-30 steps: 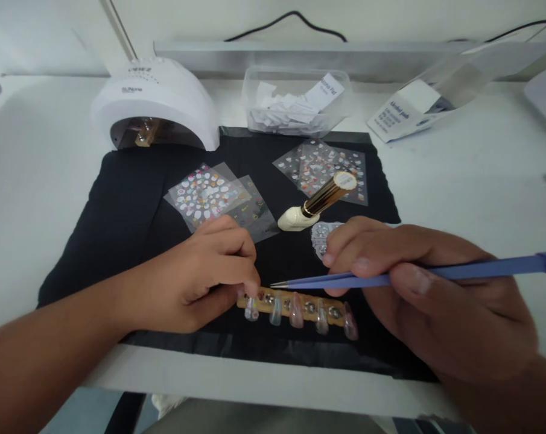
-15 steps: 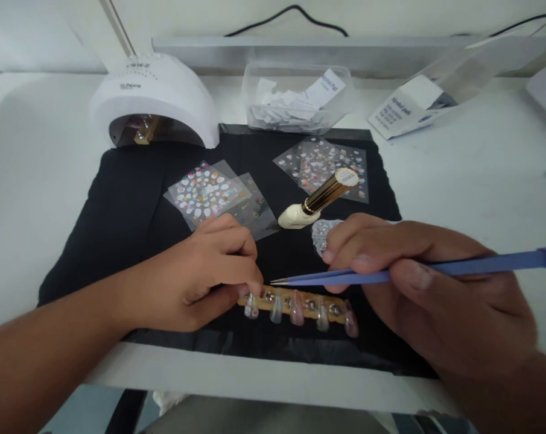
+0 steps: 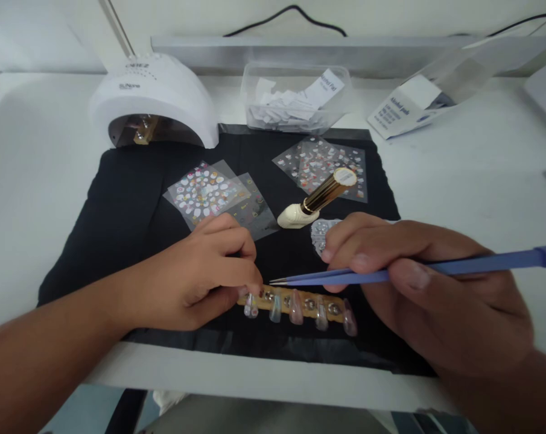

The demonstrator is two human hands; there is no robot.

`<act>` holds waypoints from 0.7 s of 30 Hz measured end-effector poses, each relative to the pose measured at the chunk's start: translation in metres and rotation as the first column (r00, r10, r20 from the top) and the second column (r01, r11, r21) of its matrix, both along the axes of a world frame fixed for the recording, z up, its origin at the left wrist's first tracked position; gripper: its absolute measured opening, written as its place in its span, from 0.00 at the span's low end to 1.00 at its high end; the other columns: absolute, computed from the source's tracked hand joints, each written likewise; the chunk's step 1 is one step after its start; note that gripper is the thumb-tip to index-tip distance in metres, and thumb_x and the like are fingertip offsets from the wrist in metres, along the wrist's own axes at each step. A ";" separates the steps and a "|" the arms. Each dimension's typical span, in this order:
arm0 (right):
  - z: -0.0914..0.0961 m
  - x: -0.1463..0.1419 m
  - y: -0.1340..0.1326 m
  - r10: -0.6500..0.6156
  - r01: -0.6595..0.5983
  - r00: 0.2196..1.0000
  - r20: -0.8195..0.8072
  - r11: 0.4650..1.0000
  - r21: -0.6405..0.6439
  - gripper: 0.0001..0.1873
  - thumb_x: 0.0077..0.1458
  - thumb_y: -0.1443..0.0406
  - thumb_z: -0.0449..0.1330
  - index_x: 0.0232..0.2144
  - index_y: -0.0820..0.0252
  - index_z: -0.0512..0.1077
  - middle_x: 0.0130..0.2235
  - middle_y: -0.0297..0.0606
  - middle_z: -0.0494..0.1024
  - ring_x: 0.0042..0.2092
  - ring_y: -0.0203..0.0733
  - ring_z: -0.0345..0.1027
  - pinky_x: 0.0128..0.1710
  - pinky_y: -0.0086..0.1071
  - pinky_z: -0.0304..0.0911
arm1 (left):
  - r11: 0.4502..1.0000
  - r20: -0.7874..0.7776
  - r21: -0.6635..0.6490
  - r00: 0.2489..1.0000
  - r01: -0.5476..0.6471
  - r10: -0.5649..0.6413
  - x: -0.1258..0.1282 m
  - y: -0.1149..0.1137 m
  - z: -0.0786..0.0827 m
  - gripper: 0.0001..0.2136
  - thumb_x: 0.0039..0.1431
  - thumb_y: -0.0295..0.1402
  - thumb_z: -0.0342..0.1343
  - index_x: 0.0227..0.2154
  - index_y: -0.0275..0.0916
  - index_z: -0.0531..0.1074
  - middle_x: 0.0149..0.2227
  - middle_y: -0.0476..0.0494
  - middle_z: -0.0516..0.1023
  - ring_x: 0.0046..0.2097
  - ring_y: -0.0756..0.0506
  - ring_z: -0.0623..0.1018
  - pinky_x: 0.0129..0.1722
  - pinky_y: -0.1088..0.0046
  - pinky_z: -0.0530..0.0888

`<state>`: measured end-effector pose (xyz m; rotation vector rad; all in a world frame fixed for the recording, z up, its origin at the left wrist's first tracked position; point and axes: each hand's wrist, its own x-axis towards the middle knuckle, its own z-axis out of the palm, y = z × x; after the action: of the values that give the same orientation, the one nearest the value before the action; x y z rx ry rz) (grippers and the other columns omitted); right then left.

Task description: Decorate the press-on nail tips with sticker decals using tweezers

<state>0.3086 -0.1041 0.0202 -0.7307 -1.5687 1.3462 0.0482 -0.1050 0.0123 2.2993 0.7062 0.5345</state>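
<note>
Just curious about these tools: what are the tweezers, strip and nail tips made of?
Tweezers: probably metal; blue coating, little shine, silvery points.
Strip: wood or plastic, I can't tell; tan, with shiny, metallic-looking studs.
Nail tips: likely plastic, glossy and translucent, with bright highlights.

Dim, soft light is greying the white bench (image 3: 476,187); beyond the left hand (image 3: 221,259), lettering (image 3: 130,86) on the domed white plastic lamp (image 3: 164,96) is blurring.

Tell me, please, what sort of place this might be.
Probably a nail-art desk: there are false nails on a wooden strip, a polish bottle and a white lamp.
</note>
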 end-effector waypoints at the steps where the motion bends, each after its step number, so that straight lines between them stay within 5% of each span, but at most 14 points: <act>1: 0.000 0.000 0.000 -0.004 0.004 1.000 0.000 1.000 0.001 0.09 0.63 0.60 0.60 0.37 0.50 0.81 0.31 0.39 0.79 0.35 0.46 0.71 0.30 0.39 0.68 | 1.000 -0.002 0.001 1.000 0.002 -0.002 0.000 0.000 0.000 0.12 0.59 0.17 0.51 0.36 0.41 0.74 0.39 0.46 0.71 0.43 0.45 0.69 0.49 0.63 0.63; 9: -0.001 -0.002 0.002 0.013 -0.012 0.999 -0.040 0.999 0.035 0.09 0.62 0.61 0.60 0.37 0.52 0.81 0.30 0.38 0.79 0.35 0.45 0.71 0.32 0.40 0.67 | 1.000 0.061 0.022 0.998 -0.006 0.005 -0.001 -0.001 0.002 0.12 0.61 0.18 0.50 0.36 0.41 0.74 0.37 0.46 0.70 0.41 0.46 0.69 0.46 0.64 0.64; 13: 0.000 0.000 0.003 0.001 0.003 0.998 -0.064 0.998 0.055 0.09 0.62 0.61 0.61 0.36 0.53 0.82 0.30 0.39 0.78 0.35 0.45 0.71 0.33 0.41 0.66 | 0.982 0.167 0.119 0.978 -0.148 0.127 -0.010 0.002 0.005 0.13 0.62 0.18 0.49 0.40 0.42 0.72 0.36 0.47 0.69 0.40 0.47 0.70 0.43 0.65 0.66; 21: -0.001 0.001 0.004 0.025 -0.016 0.994 -0.107 0.996 0.087 0.10 0.63 0.61 0.59 0.38 0.54 0.81 0.30 0.38 0.78 0.34 0.45 0.70 0.33 0.42 0.65 | 0.786 0.164 0.381 0.873 -0.486 0.460 -0.023 0.009 0.009 0.10 0.59 0.19 0.54 0.39 0.40 0.72 0.36 0.46 0.74 0.40 0.44 0.72 0.41 0.64 0.69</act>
<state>0.3100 -0.1003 0.0195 -0.5810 -1.5421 1.3029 0.0252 -0.0957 0.0210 2.4644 1.2590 1.0746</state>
